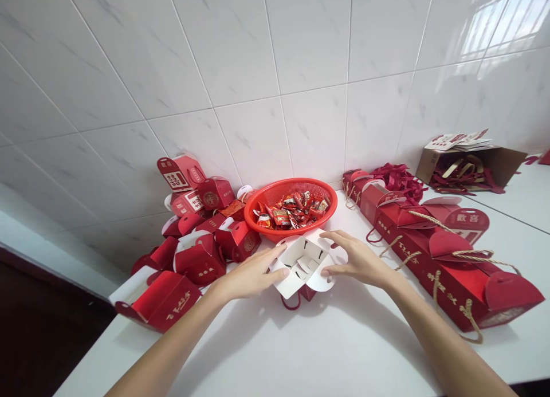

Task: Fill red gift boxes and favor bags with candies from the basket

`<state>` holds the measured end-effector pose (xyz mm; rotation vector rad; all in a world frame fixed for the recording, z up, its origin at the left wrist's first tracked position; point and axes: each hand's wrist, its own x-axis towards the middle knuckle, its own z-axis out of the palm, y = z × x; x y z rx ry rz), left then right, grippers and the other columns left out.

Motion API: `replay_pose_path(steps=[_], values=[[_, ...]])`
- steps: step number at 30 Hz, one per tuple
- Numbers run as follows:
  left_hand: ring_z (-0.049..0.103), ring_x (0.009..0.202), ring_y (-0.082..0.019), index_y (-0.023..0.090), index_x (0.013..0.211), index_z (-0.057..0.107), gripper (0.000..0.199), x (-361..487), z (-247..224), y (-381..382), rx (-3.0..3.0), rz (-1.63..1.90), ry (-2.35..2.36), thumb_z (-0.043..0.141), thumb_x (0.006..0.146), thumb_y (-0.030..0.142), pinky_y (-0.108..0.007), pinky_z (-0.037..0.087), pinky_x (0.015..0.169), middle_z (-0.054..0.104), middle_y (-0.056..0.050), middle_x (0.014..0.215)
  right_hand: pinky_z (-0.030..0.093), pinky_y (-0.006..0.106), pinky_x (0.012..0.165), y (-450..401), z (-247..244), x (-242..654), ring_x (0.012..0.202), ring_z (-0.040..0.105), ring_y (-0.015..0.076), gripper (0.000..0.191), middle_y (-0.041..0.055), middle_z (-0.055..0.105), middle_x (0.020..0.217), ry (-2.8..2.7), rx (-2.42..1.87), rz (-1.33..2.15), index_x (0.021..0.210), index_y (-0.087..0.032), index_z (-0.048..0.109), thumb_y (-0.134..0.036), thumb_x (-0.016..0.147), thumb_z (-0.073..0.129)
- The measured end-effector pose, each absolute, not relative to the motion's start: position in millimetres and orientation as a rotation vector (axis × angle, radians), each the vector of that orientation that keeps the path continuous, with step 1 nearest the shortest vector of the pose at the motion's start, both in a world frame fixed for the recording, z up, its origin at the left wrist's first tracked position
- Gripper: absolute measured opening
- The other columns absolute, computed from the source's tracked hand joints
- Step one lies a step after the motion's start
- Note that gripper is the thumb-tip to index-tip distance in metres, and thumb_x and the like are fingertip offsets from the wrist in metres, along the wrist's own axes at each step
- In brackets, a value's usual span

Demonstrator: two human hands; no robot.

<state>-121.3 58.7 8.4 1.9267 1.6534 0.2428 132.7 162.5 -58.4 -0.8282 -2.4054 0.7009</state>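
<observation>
An unfolded gift box [303, 265], white inside and red outside, stands on the white table with its flaps spread outward. Dark slits show in its inner walls, and a dark red cord handle [291, 303] hangs at its front. My left hand [253, 272] holds the box's left flaps, the thumb on the front-left one and the fingers behind. On the other side my right hand [354, 259] has its thumb on the right flap and its fingers at the back-right flap. Just behind the box sits a red plastic basket [292, 234] with several wrapped candies [281, 216].
Red gift boxes [200, 256] are heaped at left, some with lids up. A row of closed red boxes with rope handles [412, 254] runs along the right. Behind it lie dark red ribbons [397, 181] and a cardboard box [507, 165] holding more. A tiled wall [318, 128] backs the table.
</observation>
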Motion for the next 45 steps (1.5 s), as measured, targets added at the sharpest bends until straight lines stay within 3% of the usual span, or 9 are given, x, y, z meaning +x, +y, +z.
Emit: replay_pose_path(steps=[7, 12, 21, 25, 30, 36, 39, 41, 45], values=[[0.05, 0.132, -0.034, 0.025, 0.151, 0.041, 0.062, -119.9, 12.0, 53.4, 1.961, 0.201, 1.728, 0.049, 0.092, 0.046, -0.04, 0.041, 0.104, 0.053, -0.01, 0.147, 0.052, 0.037, 0.082, 159.4, -53.7, 133.6, 0.094, 0.065, 0.0244, 0.058, 0.0092, 0.065, 0.114, -2.37, -0.83, 0.73, 0.118, -0.022, 0.057, -0.049, 0.073, 0.081], [0.052, 0.128, -0.033, 0.027, 0.147, 0.045, 0.059, -119.1, 15.0, 50.3, 1.983, 0.199, 1.752, 0.05, 0.092, 0.047, -0.039, 0.043, 0.101, 0.055, -0.01, 0.143, 0.052, 0.036, 0.079, 160.0, -53.2, 133.9, 0.092, 0.065, 0.0237, 0.065, 0.0088, 0.066, 0.114, -2.373, -0.831, 0.755, 0.123, -0.022, 0.055, -0.052, 0.071, 0.081], [0.05, 0.131, -0.035, 0.025, 0.146, 0.048, 0.062, -118.8, 22.4, 50.5, 1.931, 0.121, 1.83, 0.045, 0.093, 0.057, -0.04, 0.042, 0.102, 0.052, -0.011, 0.148, 0.049, 0.03, 0.068, 159.8, -49.7, 136.0, 0.071, 0.06, 0.0168, 0.061, 0.0054, 0.066, 0.09, -2.345, -0.787, 0.74, 0.121, -0.019, 0.061, -0.064, 0.08, 0.068], [0.057, 0.123, -0.032, 0.023, 0.141, 0.053, 0.064, -120.7, 24.3, 51.5, 1.935, 0.174, 1.816, 0.041, 0.093, 0.063, -0.037, 0.044, 0.098, 0.055, -0.011, 0.145, 0.05, 0.03, 0.067, 159.3, -50.9, 134.5, 0.066, 0.059, 0.0151, 0.056, 0.0047, 0.067, 0.086, -2.265, -0.743, 0.735, 0.119, -0.019, 0.062, -0.064, 0.086, 0.06], [0.065, 0.099, -0.026, 0.02, 0.128, 0.064, 0.061, -125.2, 27.7, 57.0, 1.96, 0.331, 1.888, 0.038, 0.093, 0.063, -0.033, 0.049, 0.085, 0.071, -0.009, 0.116, 0.05, 0.03, 0.063, 158.9, -52.7, 131.3, 0.065, 0.061, 0.0162, 0.045, 0.0055, 0.068, 0.083, -2.14, -0.75, 0.667, 0.106, -0.018, 0.066, -0.058, 0.095, 0.049], [0.064, 0.083, -0.021, 0.019, 0.101, 0.073, 0.037, -134.4, 39.7, 92.0, 2.055, 0.473, 1.929, 0.049, 0.088, 0.044, -0.028, 0.047, 0.075, 0.073, -0.004, 0.092, 0.048, 0.032, 0.067, 158.5, -57.2, 127.3, 0.068, 0.06, 0.0176, 0.036, 0.0051, 0.068, 0.08, -2.031, -0.778, 0.506, 0.09, -0.02, 0.065, -0.049, 0.1, 0.044], [0.062, 0.073, -0.02, 0.019, 0.074, 0.07, 0.038, -139.1, 40.1, 126.6, 2.13, 0.28, 1.958, 0.044, 0.09, 0.041, -0.028, 0.044, 0.068, 0.068, -0.002, 0.074, 0.048, 0.032, 0.067, 157.9, -58.6, 126.1, 0.067, 0.059, 0.0176, 0.037, 0.0048, 0.066, 0.077, -2.019, -0.788, 0.478, 0.085, -0.021, 0.063, -0.048, 0.1, 0.042], [0.062, 0.07, -0.02, 0.019, 0.069, 0.069, 0.039, -140.6, 36.3, 152.3, 2.089, 0.026, 1.981, 0.043, 0.089, 0.041, -0.028, 0.042, 0.065, 0.068, -0.003, 0.071, 0.047, 0.032, 0.066, 157.9, -59.1, 125.8, 0.066, 0.059, 0.0174, 0.038, 0.0046, 0.065, 0.076, -2.025, -0.793, 0.463, 0.084, -0.021, 0.063, -0.048, 0.101, 0.042], [0.066, 0.096, -0.026, 0.024, 0.087, 0.076, 0.028, -139.6, 23.2, 196.5, 2.003, -0.276, 1.894, 0.062, 0.076, 0.046, -0.028, 0.047, 0.078, 0.076, -0.003, 0.101, 0.046, 0.031, 0.062, 158.4, -58.7, 126.3, 0.065, 0.058, 0.0176, 0.04, 0.0045, 0.063, 0.075, -2.018, -0.8, 0.442, 0.081, -0.022, 0.063, -0.049, 0.101, 0.04]])
